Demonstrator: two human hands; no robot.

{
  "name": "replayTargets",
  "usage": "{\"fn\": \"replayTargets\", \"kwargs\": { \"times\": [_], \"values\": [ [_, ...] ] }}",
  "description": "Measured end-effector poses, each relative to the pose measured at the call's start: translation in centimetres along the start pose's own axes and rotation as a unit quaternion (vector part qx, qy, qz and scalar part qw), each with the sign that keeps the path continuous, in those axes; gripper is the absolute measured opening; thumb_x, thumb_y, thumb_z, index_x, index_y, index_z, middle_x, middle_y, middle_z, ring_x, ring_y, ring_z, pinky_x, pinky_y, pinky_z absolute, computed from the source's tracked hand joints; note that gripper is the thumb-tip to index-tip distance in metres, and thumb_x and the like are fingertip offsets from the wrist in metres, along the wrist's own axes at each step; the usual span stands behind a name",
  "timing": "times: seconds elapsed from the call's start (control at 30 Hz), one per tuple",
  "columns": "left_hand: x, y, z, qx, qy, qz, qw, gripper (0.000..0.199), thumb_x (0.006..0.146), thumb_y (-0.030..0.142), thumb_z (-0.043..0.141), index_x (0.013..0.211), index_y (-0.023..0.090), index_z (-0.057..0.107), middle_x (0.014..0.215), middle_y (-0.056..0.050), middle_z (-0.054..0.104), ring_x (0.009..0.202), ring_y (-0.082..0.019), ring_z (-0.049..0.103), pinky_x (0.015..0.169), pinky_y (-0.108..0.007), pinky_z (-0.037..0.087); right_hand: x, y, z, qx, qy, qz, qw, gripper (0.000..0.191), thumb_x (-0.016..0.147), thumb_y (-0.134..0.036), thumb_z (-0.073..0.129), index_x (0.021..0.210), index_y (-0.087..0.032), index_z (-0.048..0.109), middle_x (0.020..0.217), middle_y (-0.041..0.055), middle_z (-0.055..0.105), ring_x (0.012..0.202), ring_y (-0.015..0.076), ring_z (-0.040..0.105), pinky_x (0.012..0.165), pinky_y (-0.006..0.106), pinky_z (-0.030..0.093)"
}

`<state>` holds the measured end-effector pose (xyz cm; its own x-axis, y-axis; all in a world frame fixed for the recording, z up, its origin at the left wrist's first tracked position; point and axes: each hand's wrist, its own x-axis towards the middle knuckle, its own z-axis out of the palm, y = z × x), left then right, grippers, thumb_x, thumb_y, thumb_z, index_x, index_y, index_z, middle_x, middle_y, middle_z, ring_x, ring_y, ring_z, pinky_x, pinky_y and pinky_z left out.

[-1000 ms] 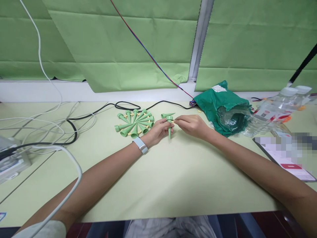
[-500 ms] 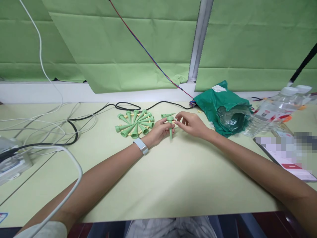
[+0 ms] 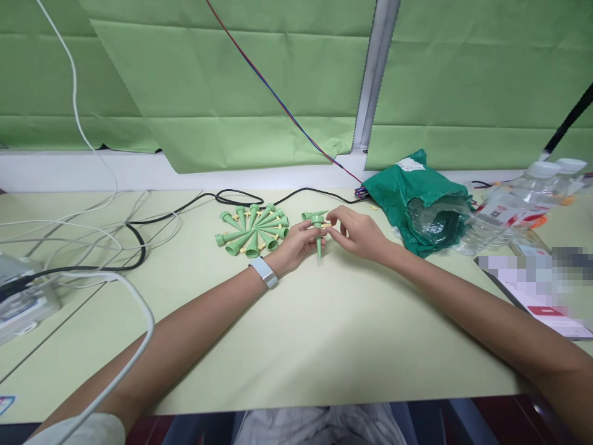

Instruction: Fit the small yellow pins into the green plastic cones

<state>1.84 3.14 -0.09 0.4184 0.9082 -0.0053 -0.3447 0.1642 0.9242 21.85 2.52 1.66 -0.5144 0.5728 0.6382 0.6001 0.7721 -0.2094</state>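
Observation:
Pinched in my left hand (image 3: 299, 245) is a green plastic watering spike (image 3: 319, 246), its pointed end downward and its wide cap end up. My right hand (image 3: 356, 232) is closed at the fingertips around a small yellow valve (image 3: 327, 227) at the spike's side, near the cap. Behind the hands another green spike (image 3: 319, 214) lies on the table. To the left of my left hand, several green spikes (image 3: 236, 237) with yellow valves lie in a ring, tips toward the middle.
A torn green plastic bag (image 3: 393, 188) lies at the right, beside clear water bottles (image 3: 514, 207). A small yellow piece (image 3: 373, 208) rests near the bag. Black cable (image 3: 306, 190) runs along the back; white cables (image 3: 134, 296) cross the left. A phone-like flat item (image 3: 546, 311) lies at right.
Very little differs. My right fingers have shifted slightly at the yellow valve, while my left hand keeps the spike in the same place.

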Motion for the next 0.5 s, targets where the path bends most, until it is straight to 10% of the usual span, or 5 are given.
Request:
{"fn": "replayTargets", "kwargs": {
  "times": [0.13,0.33,0.5],
  "values": [
    [-0.01,0.03,-0.08,-0.006,0.007,-0.001,1.000,0.031,0.069,0.017,0.085,0.088,0.016,0.062,0.084,0.001,0.065,0.071,-0.011,0.062,0.074,-0.028,0.049,0.06,0.35,-0.01,0.025,-0.013,-0.030,0.999,0.014,0.102,-0.023,0.049,0.107,-0.019,0.062,0.105,0.0097,0.069,0.077,0.0173,0.061,0.070,0.029,0.042],
    [0.02,-0.11,-0.04,0.005,-0.002,0.009,1.000,0.032,0.068,0.014,0.084,0.094,0.015,0.066,0.087,0.000,0.065,0.070,-0.010,0.060,0.074,-0.028,0.049,0.59,0.14,0.35,0.099,-0.069,0.130,0.984,0.035,0.108,-0.035,0.041,0.080,-0.020,0.056,0.072,0.0020,0.063,0.066,0.0163,0.055,0.062,0.027,0.036],
    [0.09,-0.15,-0.20,0.005,-0.012,0.000,1.000,0.027,0.069,0.017,0.085,0.088,0.015,0.065,0.085,0.000,0.065,0.070,-0.010,0.061,0.071,-0.027,0.048,-0.01,0.05,0.21,-0.083,-0.074,0.020,0.994,0.024,0.107,-0.033,0.042,0.099,-0.018,0.060,0.102,0.0108,0.069,0.076,0.0193,0.059,0.060,0.030,0.028]
  ]
}}
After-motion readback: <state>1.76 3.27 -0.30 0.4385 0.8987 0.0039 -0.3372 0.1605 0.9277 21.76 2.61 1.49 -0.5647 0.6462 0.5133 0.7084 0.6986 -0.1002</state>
